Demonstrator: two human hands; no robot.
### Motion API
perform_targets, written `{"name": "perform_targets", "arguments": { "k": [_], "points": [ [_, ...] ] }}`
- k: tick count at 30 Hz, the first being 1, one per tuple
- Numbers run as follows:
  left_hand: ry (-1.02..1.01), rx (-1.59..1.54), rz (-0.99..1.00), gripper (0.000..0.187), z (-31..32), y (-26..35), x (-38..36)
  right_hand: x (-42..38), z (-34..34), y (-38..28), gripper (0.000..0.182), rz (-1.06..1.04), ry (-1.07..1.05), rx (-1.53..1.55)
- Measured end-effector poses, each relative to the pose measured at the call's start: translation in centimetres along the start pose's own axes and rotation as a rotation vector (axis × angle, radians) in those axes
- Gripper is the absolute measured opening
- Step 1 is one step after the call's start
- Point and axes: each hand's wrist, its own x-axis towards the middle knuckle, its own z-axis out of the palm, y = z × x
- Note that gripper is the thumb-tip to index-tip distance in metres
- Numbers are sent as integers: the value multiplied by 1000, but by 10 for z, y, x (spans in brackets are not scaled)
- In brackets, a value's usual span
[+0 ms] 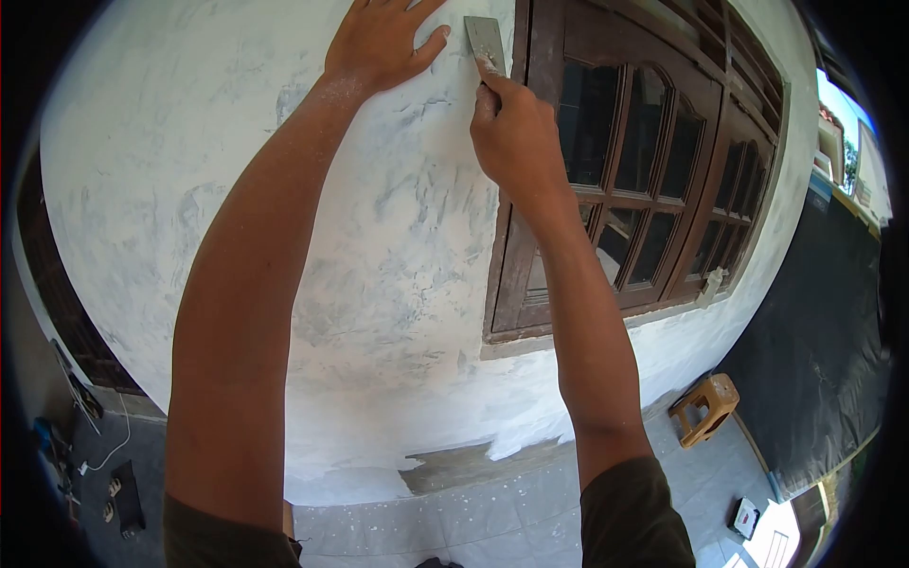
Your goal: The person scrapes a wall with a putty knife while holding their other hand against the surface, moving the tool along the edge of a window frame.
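Note:
My right hand [519, 123] grips the handle of a putty knife [486, 40], its flat metal blade pointing up against the white wall [398, 218] close to the window frame. Fingers spread, my left hand [383, 43] lies on the wall to the left of the knife; its fingertips run out of the top of the view. Grey patches and smears mark the wall below both hands. White dust clings to my left wrist and my right index finger.
A brown wooden window [625, 151] with glass panes stands right of my right arm. Lower right are a tan plastic stool [705, 409], black sheeting [814, 322] and a small box [744, 517]. White specks dot the tiled floor [454, 521]. A white cable [123, 426] lies at left.

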Motion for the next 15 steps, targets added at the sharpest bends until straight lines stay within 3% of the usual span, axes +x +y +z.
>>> {"name": "perform_targets", "arguments": {
  "k": [15],
  "points": [
    [-47,68,7,64,2,-1,0,7,2,-4,39,15,27,35]
  ]
}}
